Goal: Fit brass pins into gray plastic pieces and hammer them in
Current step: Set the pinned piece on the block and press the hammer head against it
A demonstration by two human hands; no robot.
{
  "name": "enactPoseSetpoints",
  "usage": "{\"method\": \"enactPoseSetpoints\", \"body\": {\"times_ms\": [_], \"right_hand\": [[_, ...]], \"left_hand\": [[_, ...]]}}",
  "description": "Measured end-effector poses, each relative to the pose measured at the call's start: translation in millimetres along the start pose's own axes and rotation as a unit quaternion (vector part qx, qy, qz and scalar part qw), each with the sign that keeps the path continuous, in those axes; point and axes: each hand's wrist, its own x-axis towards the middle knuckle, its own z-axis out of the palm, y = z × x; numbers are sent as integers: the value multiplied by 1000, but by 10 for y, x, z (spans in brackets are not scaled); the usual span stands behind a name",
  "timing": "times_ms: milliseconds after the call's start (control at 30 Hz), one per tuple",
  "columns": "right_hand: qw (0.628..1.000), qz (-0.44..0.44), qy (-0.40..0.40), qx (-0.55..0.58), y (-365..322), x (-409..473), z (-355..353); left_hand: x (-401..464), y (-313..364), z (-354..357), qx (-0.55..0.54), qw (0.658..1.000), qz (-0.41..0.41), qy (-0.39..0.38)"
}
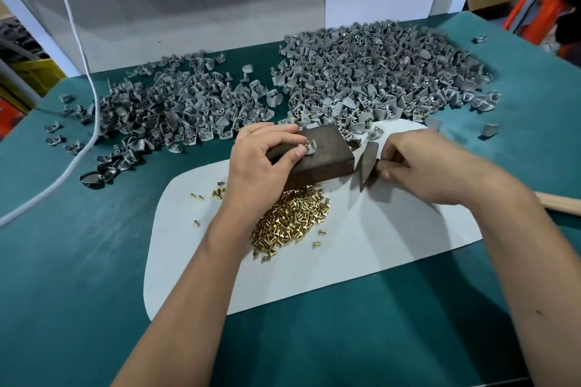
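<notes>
A dark block [317, 152] sat on a pale mat [361, 248] spread over the green table [78, 276], and everything else is placed here by reference to that block. On top of the block, toward its left side, lay one gray plastic piece [309, 148] with a brass pin [305, 145] standing in it; the left hand [265, 163] reached over the block's left end, its thumb and fingers curled in and pinching that piece to steady it. Just right of the block, the right hand [424, 166] was clamped around the wooden handle of a hammer [367, 163], fingers wrapped close behind the head, with the dark metal head resting on the mat beside the block's right face and the rest of the handle running away to the right under the forearm. Directly in front of the block, on the side nearer the person, a heap of loose brass pins [290, 220] was spread on the mat, partly hidden by the left forearm, with a few strays scattered to the left. Behind the block and to its left lay a broad pile of gray pieces [176, 107]; behind it and to the right, a larger pile [377, 72] reached the mat's far edge. A white cable [85, 78] trailed across the table far left of the block
</notes>
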Motion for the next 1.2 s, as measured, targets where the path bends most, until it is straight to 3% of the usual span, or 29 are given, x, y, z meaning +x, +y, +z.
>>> {"method": "enactPoseSetpoints", "body": {"times_ms": [300,467,633,800,867,967,1100,1200], "right_hand": [[976,-29,124,177,-251,5,-157],[979,-84,115,146,-566,49,-120],[936,-153,265,173,-645,103,-188],[989,-73,121,44,-598,152,-90],[985,-75,148,46,-556,149,-193],[953,-106,262,110,-602,110,-240],[990,-72,121,-5,-732,99,-122],[979,-82,184,-5,-675,119,-214]], "left_hand": [[28,-37,-11,-28,999,-36,-9],[30,-39,-26,-26,999,-39,-19],[47,-47,-37,-32,998,-40,-30],[49,-4,-34,-18,998,-49,-23],[52,-2,-39,-20,998,-54,-24],[55,-14,-43,-22,998,-52,-28],[53,-1,-39,-29,997,-64,-25],[50,-17,-43,-32,997,-65,-28]]}}
